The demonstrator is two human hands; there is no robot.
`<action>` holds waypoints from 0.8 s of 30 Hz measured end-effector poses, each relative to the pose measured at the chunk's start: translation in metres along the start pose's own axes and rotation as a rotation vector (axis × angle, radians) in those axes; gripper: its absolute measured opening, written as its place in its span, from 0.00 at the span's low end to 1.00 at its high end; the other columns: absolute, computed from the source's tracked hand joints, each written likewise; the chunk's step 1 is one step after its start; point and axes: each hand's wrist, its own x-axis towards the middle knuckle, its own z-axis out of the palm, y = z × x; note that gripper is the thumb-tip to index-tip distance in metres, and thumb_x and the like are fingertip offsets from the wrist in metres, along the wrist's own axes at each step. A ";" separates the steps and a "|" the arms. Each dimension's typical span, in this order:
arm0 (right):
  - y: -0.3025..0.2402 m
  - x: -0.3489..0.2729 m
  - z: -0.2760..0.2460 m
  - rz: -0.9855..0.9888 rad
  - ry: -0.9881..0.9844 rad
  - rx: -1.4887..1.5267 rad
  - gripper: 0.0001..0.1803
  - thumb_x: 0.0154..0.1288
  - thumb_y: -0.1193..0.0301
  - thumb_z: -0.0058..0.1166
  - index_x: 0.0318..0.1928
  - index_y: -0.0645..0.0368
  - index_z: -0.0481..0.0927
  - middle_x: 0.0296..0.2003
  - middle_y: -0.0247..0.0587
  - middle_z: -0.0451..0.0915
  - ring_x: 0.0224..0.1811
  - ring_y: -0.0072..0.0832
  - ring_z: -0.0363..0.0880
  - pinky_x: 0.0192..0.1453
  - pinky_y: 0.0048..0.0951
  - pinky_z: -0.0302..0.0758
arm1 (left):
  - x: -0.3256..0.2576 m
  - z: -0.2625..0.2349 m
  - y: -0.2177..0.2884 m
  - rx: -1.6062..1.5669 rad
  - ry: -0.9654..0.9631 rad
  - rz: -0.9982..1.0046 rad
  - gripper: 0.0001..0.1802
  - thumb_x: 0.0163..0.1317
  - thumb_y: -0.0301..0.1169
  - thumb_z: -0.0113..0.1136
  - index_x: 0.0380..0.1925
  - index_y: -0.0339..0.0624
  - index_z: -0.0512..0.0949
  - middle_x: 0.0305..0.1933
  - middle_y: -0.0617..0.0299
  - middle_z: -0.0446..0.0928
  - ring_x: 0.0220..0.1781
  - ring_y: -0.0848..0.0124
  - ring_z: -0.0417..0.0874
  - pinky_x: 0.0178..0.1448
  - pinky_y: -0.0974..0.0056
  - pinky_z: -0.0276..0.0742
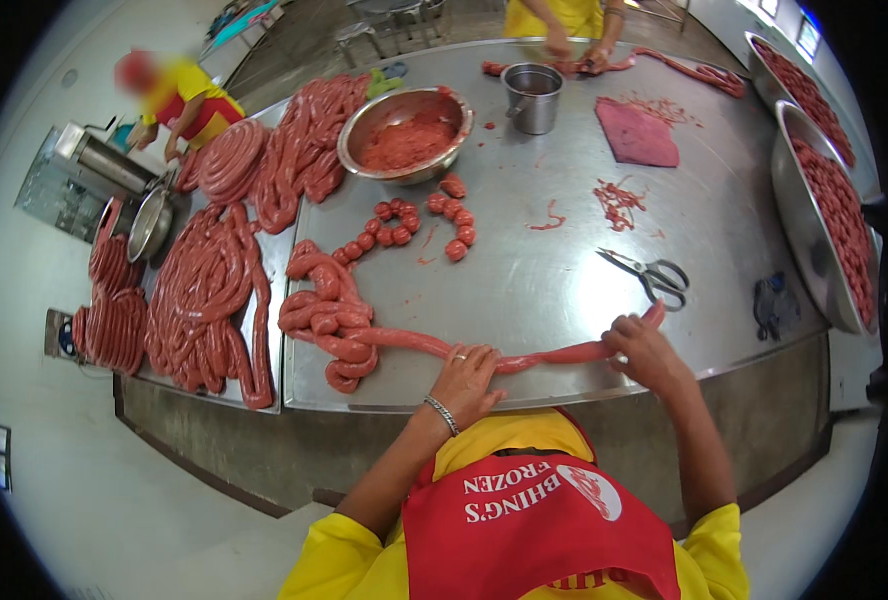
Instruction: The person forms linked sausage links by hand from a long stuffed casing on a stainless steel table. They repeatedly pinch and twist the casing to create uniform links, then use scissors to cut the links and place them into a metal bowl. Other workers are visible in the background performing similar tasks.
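Note:
A long filled sausage rope stretches along the near edge of the steel table between my two hands. Its left part runs into a coiled pile of the same sausage. My left hand, with a ring and a chain bracelet, is closed over the rope. Near the rope's right end, my right hand grips it, and a short tip sticks out beyond the fingers. Black-handled scissors lie half spread just past my right hand. Short linked sausages rest beyond the coiled pile.
Large sausage coils cover the left table. Beyond are a bowl of ground meat, a metal pot and a pink cloth. Filled steel bowls line the right edge. Co-workers stand at the far side and left.

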 end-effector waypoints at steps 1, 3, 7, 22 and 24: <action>-0.001 0.000 0.017 0.011 -0.058 0.093 0.26 0.43 0.73 0.69 0.48 0.57 0.79 0.45 0.44 0.76 0.50 0.40 0.76 0.57 0.40 0.72 | -0.008 0.005 -0.004 0.000 0.045 0.010 0.26 0.56 0.42 0.66 0.50 0.39 0.74 0.53 0.47 0.73 0.58 0.52 0.72 0.66 0.50 0.64; -0.018 0.009 0.038 -0.040 0.126 0.159 0.28 0.42 0.68 0.70 0.48 0.58 0.77 0.46 0.44 0.76 0.52 0.43 0.74 0.58 0.47 0.67 | -0.022 0.005 -0.013 0.056 0.184 -0.069 0.26 0.55 0.39 0.66 0.51 0.38 0.73 0.54 0.46 0.72 0.59 0.52 0.71 0.67 0.49 0.62; -0.059 0.045 0.060 -0.026 0.315 0.178 0.32 0.45 0.63 0.70 0.52 0.58 0.75 0.55 0.48 0.72 0.56 0.48 0.71 0.60 0.47 0.69 | -0.069 -0.014 -0.068 -0.025 0.711 -0.521 0.26 0.57 0.36 0.68 0.50 0.35 0.71 0.50 0.51 0.72 0.48 0.59 0.74 0.57 0.55 0.71; -0.197 0.239 0.111 -0.106 -0.238 0.578 0.20 0.55 0.63 0.58 0.46 0.59 0.74 0.37 0.55 0.81 0.43 0.54 0.79 0.49 0.48 0.75 | -0.095 -0.061 -0.190 -1.312 0.727 -1.037 0.08 0.56 0.28 0.64 0.34 0.45 0.75 0.31 0.69 0.76 0.31 0.78 0.75 0.35 0.72 0.70; -0.193 0.240 0.104 -0.114 -0.252 0.650 0.18 0.56 0.63 0.57 0.44 0.59 0.74 0.35 0.55 0.81 0.40 0.55 0.79 0.47 0.49 0.75 | -0.098 -0.072 -0.191 -1.407 0.812 -0.993 0.11 0.55 0.23 0.62 0.38 0.42 0.74 0.36 0.65 0.77 0.38 0.75 0.79 0.44 0.67 0.77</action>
